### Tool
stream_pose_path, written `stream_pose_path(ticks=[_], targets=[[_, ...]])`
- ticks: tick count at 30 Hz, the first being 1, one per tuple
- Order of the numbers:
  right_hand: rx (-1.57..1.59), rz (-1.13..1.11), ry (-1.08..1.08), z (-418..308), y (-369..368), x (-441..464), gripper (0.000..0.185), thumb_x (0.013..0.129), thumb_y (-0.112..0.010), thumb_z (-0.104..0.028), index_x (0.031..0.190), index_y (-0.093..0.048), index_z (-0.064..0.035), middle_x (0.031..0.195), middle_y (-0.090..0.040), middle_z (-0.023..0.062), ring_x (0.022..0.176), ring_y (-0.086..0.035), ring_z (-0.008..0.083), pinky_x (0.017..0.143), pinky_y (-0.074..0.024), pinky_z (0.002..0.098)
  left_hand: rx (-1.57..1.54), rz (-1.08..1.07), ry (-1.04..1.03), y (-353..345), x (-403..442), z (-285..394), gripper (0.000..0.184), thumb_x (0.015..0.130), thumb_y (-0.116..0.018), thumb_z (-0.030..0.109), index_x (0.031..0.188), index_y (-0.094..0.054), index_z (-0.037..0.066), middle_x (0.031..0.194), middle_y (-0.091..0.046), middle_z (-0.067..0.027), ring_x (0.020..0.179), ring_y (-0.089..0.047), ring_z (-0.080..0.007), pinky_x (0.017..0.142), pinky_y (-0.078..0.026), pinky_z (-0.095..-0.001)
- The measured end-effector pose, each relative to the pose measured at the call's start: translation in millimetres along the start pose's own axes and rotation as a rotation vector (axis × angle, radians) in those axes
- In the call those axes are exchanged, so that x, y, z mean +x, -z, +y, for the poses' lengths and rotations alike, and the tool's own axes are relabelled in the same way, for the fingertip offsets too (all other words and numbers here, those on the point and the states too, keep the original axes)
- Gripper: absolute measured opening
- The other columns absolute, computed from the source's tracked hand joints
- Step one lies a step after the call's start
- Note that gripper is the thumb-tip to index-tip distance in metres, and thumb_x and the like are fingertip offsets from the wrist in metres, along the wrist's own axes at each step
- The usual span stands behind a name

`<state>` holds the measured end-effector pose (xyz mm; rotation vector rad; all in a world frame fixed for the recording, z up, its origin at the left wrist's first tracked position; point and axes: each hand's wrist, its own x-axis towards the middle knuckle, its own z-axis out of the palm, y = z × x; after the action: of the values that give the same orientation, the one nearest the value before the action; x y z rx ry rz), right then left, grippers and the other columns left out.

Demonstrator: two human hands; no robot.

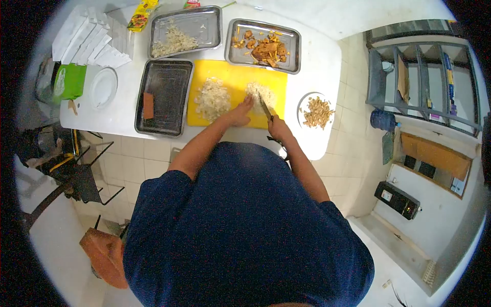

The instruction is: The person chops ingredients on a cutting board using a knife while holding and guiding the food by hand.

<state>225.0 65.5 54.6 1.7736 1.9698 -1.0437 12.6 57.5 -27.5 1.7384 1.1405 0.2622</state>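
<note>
My right hand [277,129] is closed around the handle of a kitchen knife [265,106]. The blade points away from me and rests in a small pile of finely chopped pale food [267,95] on a yellow cutting board [237,71]. Beside the blade, my left hand [238,114] reaches onto the board, fingers stretched out, fingertips touching the pile's left edge. A larger heap of pale chopped pieces [213,100] lies on the board's left half. The exact kind of food is too small to make out.
Behind the board stand a tray of browned food pieces [263,50] and a tray with pale bits [175,42]. A dark tray [164,92] holding a brown strip [148,105] sits left. At right is a plate of light-brown pieces [317,112]; at far left, a white plate [104,88].
</note>
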Motion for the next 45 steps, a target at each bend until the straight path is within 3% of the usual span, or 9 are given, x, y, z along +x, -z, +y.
stream_pose_path(ticks=[9, 12, 15, 26, 33, 36, 39, 42, 45], targets=[[-0.124, -0.001, -0.021, -35, 40, -20, 0.035, 0.092, -0.047, -0.026, 0.102, -0.051, 0.007, 0.09, -0.063, 0.0312, 0.086, -0.062, 0.0459, 0.076, -0.0487, 0.0513, -0.002, 0.036, -0.05, -11, 5, -17, 0.092, 0.074, -0.055, 0.013, 0.146, 0.0, -0.003, 0.153, 0.007, -0.0238, 0.144, 0.003, -0.0334, 0.116, -0.012, -0.0425], [-0.133, -0.009, -0.03, -31, 33, -13, 0.035, 0.092, -0.047, -0.027, 0.101, -0.051, 0.0062, 0.089, -0.063, 0.0315, 0.085, -0.062, 0.0457, 0.075, -0.049, 0.052, -0.142, 0.048, -0.089, -8, 3, -17, 0.098, 0.068, -0.056, 0.009, 0.147, 0.0, -0.001, 0.153, 0.008, -0.025, 0.142, 0.007, -0.0344, 0.116, -0.001, -0.0409], [-0.181, 0.004, -0.029, -30, 27, -12, 0.033, 0.092, -0.046, -0.025, 0.103, -0.05, 0.0055, 0.089, -0.063, 0.0309, 0.084, -0.063, 0.045, 0.075, -0.0495, 0.0516, -0.013, 0.021, -0.052, -4, 3, -13, 0.093, 0.073, -0.055, 0.014, 0.147, -0.001, -0.003, 0.153, 0.006, -0.0246, 0.143, -0.001, -0.0341, 0.116, -0.01, -0.0391], [-0.074, 0.12, 0.057, 15, -46, 5, 0.031, 0.093, -0.041, -0.021, 0.11, -0.042, 0.005, 0.086, -0.063, 0.0307, 0.082, -0.062, 0.0457, 0.072, -0.0492, 0.0527, -0.042, 0.057, -0.048, -2, 3, -12, 0.09, 0.074, -0.052, 0.01, 0.147, 0.0, -0.003, 0.153, 0.004, -0.0238, 0.144, 0.002, -0.0321, 0.117, -0.01, -0.0386], [-0.035, 0.071, 0.071, 4, 8, -7, 0.034, 0.092, -0.045, -0.028, 0.098, -0.052, 0.0053, 0.088, -0.062, 0.0312, 0.085, -0.062, 0.0457, 0.076, -0.0489, 0.0529, -0.114, 0.113, -0.054, 0, -7, 2, 0.078, 0.077, -0.049, 0.008, 0.145, -0.014, -0.006, 0.153, -0.003, -0.0253, 0.143, -0.003, -0.0334, 0.117, -0.009, -0.0382], [-0.042, 0.032, 0.031, -2, 23, -13, 0.036, 0.092, -0.047, -0.027, 0.103, -0.051, 0.0071, 0.087, -0.062, 0.0321, 0.086, -0.061, 0.0464, 0.078, -0.0475, 0.0509, -0.065, 0.324, -0.117, -9, 0, 0, 0.066, 0.081, -0.048, 0.007, 0.142, -0.024, -0.007, 0.15, -0.016, -0.0279, 0.142, -0.013, -0.0355, 0.116, -0.016, -0.0386], [-0.071, 0.045, 0.007, -7, 26, -22, 0.035, 0.092, -0.047, -0.027, 0.102, -0.051, 0.0061, 0.088, -0.062, 0.0314, 0.087, -0.061, 0.0458, 0.078, -0.0477, 0.0512, -0.096, 0.58, -0.117, -5, 2, 6, 0.049, 0.085, -0.046, 0.007, 0.132, -0.043, -0.006, 0.136, -0.041, -0.0294, 0.13, -0.038, -0.0389, 0.108, -0.032, -0.0401], [-0.124, -0.006, -0.013, -18, 29, -30, 0.034, 0.092, -0.046, -0.028, 0.102, -0.051, 0.0048, 0.09, -0.064, 0.0292, 0.087, -0.063, 0.0437, 0.076, -0.0498, 0.051, -0.065, 0.708, 0.005, 14, 10, 11, 0.033, 0.084, -0.05, 0.008, 0.114, -0.06, -0.003, 0.11, -0.059, -0.0256, 0.106, -0.055, -0.0398, 0.093, -0.044, -0.0422], [-0.159, -0.022, -0.032, -27, 34, -39, 0.033, 0.091, -0.047, -0.027, 0.103, -0.051, 0.0038, 0.091, -0.064, 0.0277, 0.087, -0.064, 0.0423, 0.076, -0.051, 0.0505, 0.04, 0.798, -0.028, 25, 27, 5, 0.025, 0.082, -0.051, 0.007, 0.102, -0.067, 0.0, 0.092, -0.061, -0.0216, 0.092, -0.057, -0.0385, 0.084, -0.046, -0.0445]])
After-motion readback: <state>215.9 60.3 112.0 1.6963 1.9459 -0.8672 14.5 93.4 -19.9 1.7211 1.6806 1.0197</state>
